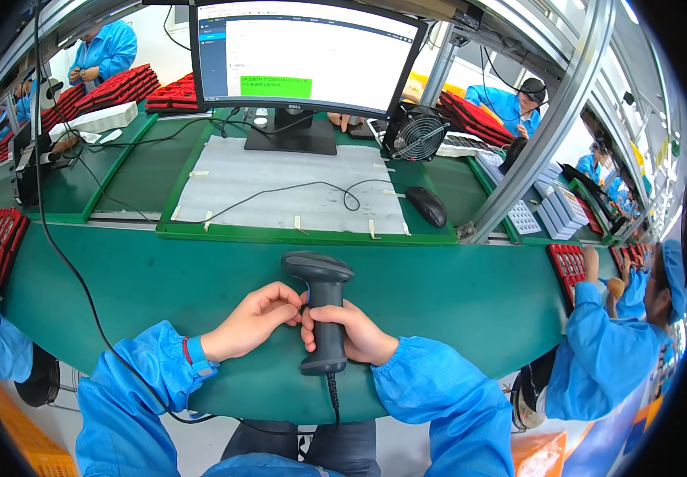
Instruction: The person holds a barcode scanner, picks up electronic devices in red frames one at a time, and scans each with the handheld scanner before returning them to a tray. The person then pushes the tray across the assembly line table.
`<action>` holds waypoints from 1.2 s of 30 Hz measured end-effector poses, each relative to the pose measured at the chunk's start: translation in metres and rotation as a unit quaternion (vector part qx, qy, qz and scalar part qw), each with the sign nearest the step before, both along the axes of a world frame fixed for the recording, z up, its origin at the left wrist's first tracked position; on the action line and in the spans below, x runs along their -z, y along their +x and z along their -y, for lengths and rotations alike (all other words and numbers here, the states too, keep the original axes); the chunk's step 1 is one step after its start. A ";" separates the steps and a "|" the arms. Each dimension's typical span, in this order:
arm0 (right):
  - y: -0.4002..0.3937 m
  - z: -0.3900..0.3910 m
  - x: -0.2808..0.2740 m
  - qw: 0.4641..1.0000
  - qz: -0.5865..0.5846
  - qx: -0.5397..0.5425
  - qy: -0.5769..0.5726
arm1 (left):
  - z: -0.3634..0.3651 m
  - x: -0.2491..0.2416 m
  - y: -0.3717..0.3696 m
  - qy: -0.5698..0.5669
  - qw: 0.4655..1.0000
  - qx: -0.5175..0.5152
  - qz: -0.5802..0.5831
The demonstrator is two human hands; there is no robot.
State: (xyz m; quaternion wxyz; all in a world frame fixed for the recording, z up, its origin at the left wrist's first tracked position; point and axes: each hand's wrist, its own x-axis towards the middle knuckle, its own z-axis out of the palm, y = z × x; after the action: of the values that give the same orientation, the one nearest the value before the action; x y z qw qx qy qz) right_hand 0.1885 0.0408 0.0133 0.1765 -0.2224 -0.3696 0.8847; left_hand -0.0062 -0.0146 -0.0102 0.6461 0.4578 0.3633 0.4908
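A dark grey handheld barcode scanner [327,314] is upright over the green work surface, its head at the top and a coiled cable running down from its base. The fingers of my right hand [363,338] are wrapped round its handle. Just left of the scanner, my left hand [252,324] has its thumb and fingers pinched together. Its fingertips are close to the trigger side of the scanner and the right fingers. Whatever is in that pinch, if anything, is hidden. A blue band with red circles my left wrist.
A Dell monitor [303,60] showing a green message box stands beyond a white sheet [280,187]. A black mouse [426,207] and a small fan [416,133] are at right. Red trays [567,270] flank both sides. A cable [81,278] hangs at left. Co-workers in blue sit nearby.
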 end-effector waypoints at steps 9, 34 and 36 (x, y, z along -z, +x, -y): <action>0.000 0.000 0.000 1.000 0.001 0.002 -0.003 | 0.000 0.000 0.000 0.003 1.000 -0.001 0.002; 0.000 0.000 0.001 1.000 0.001 0.002 0.000 | 0.000 -0.001 0.001 0.001 1.000 -0.002 -0.014; 0.000 0.000 0.000 1.000 0.002 0.001 0.000 | 0.000 0.000 -0.001 0.003 1.000 0.006 -0.024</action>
State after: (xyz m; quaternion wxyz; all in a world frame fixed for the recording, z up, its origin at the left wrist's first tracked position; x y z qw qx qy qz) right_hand 0.1883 0.0407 0.0132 0.1767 -0.2244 -0.3695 0.8842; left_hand -0.0071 -0.0145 -0.0100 0.6388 0.4736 0.3743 0.4770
